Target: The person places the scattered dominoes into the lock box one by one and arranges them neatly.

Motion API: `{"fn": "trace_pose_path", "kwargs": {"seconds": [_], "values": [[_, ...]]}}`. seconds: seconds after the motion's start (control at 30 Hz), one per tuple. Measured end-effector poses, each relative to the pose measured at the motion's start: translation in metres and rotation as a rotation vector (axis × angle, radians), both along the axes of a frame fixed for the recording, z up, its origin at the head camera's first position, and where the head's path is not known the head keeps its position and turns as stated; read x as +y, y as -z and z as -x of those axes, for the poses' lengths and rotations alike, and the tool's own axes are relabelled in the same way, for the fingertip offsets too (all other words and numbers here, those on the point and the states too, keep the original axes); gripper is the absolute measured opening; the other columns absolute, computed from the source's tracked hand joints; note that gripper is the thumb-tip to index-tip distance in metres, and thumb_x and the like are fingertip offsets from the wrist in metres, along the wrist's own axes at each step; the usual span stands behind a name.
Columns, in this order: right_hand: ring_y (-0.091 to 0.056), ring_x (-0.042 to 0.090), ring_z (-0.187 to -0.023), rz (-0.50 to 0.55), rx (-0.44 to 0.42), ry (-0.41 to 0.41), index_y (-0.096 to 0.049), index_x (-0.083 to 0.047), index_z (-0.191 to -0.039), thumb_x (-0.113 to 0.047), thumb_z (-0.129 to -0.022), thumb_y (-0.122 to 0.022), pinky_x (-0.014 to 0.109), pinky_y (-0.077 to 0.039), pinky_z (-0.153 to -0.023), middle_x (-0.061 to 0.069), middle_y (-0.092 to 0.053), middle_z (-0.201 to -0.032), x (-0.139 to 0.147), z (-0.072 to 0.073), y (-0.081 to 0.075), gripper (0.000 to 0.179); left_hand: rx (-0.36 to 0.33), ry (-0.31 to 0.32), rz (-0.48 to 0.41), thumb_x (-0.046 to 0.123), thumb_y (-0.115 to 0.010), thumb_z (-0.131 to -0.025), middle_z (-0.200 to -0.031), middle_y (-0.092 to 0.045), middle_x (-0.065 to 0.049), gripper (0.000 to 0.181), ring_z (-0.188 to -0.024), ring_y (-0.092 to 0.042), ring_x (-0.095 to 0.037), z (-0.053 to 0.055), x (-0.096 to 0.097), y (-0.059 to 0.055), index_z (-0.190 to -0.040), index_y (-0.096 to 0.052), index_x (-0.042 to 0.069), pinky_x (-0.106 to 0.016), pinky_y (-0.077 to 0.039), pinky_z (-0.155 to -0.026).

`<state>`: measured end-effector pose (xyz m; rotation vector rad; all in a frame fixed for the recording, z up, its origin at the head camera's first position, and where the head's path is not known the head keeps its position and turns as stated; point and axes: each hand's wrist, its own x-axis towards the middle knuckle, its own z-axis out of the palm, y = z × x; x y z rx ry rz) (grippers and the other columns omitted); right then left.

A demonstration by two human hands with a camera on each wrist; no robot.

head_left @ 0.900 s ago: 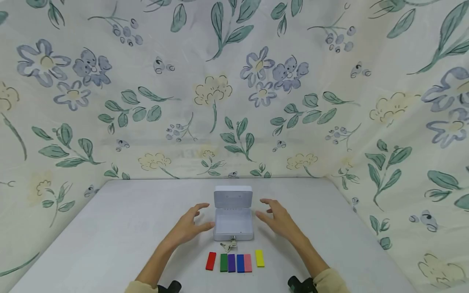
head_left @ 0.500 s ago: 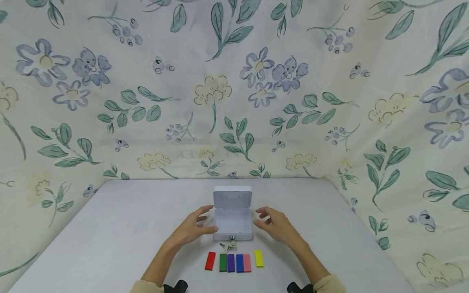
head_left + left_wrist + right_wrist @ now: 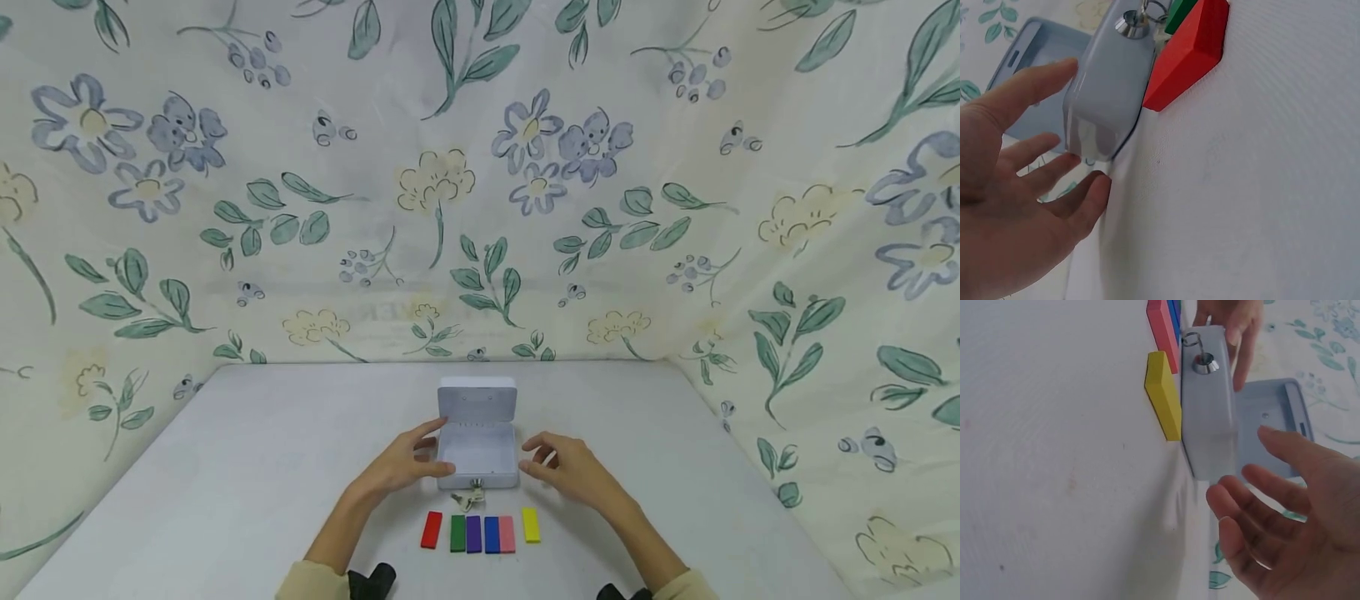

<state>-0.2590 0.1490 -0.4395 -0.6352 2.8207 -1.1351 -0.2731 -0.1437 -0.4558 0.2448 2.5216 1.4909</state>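
Note:
A light grey metal cash box (image 3: 497,482) stands at mid-table, its lid (image 3: 477,403) raised at the back and its inside bare. Keys on a ring (image 3: 467,501) hang at the front lock. My left hand (image 3: 401,461) is at the box's left side, thumb over the rim and fingers along the wall; whether they touch it I cannot tell. On the other side my right hand (image 3: 572,468) is loosely bent, a small gap from the right wall. The right wrist view shows nothing in this hand (image 3: 1300,506).
A row of small flat blocks lies in front of the box: red (image 3: 431,530), green (image 3: 458,533), purple (image 3: 473,534), blue (image 3: 492,535), pink (image 3: 507,534) and yellow (image 3: 531,526). Floral cloth (image 3: 337,250) hangs behind the white table (image 3: 285,433).
My left hand has moved right, bringing its thumb over the box's left rim. My right hand has lowered slightly and drawn its fingers in beside the box. Box and blocks stay put.

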Motion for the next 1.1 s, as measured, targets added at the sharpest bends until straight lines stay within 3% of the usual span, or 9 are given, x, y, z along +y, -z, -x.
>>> {"fn": "trace_pose_path", "kwargs": {"seconds": [0.3, 0.7, 1.1], "values": [[-0.059, 0.014, -0.074, 0.005, -0.054, -0.067, -0.067, -0.005, -0.114, -0.032, -0.09, -0.071, 0.018, -0.049, -0.06, 0.001, -0.066, -0.088, 0.003, -0.005, -0.008, 0.037, -0.006, 0.004, 0.011, 0.028, -0.083, -0.075, -0.148, -0.044, -0.025, 0.088, -0.13, -0.05, -0.046, 0.003, 0.0, 0.003, -0.151, -0.039, 0.019, -0.065, -0.043, -0.104], [-0.059, 0.014, -0.079, -0.027, -0.187, -0.206, -0.066, -0.01, -0.116, -0.032, -0.086, -0.075, 0.018, -0.051, -0.065, -0.002, -0.065, -0.09, 0.014, -0.016, -0.009, 0.038, -0.013, -0.012, 0.003, 0.029, -0.085, -0.073, -0.145, -0.049, -0.02, 0.092, -0.122, -0.056, -0.037, 0.006, -0.001, 0.005, -0.151, -0.038, 0.021, -0.064, -0.046, -0.101], [-0.056, 0.014, -0.079, -0.005, -0.275, -0.242, -0.064, -0.009, -0.12, -0.024, -0.081, -0.08, 0.017, -0.048, -0.063, 0.005, -0.064, -0.096, 0.024, -0.026, -0.01, 0.045, -0.021, -0.029, 0.014, 0.032, -0.085, -0.072, -0.145, -0.05, -0.019, 0.092, -0.12, -0.057, -0.033, 0.006, -0.001, 0.008, -0.151, -0.038, 0.022, -0.063, -0.046, -0.102]]}}
